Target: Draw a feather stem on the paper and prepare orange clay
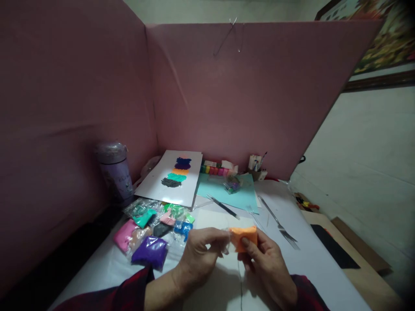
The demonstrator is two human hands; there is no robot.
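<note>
Between my two hands is an orange packet of modelling clay (244,235) in a clear plastic wrapper. My right hand (270,263) grips the orange block, with the thumb on its front face. My left hand (202,255) pinches the clear plastic at the packet's left end. To the left of my left hand lies a heap of other clay packets, among them a purple one (150,252), a pink one (125,235), a blue one (183,229) and a teal one (144,218). A thin dark cord (241,285) runs down below the orange packet.
A white board with painted colour patches (155,183) leans at the back left beside a purple bottle (116,172). Ahead lie a light blue sheet (217,188), a black pen-like tool (225,207), a metal fork (280,226) and a clear fork (251,211). Pink panels (243,95) enclose the table.
</note>
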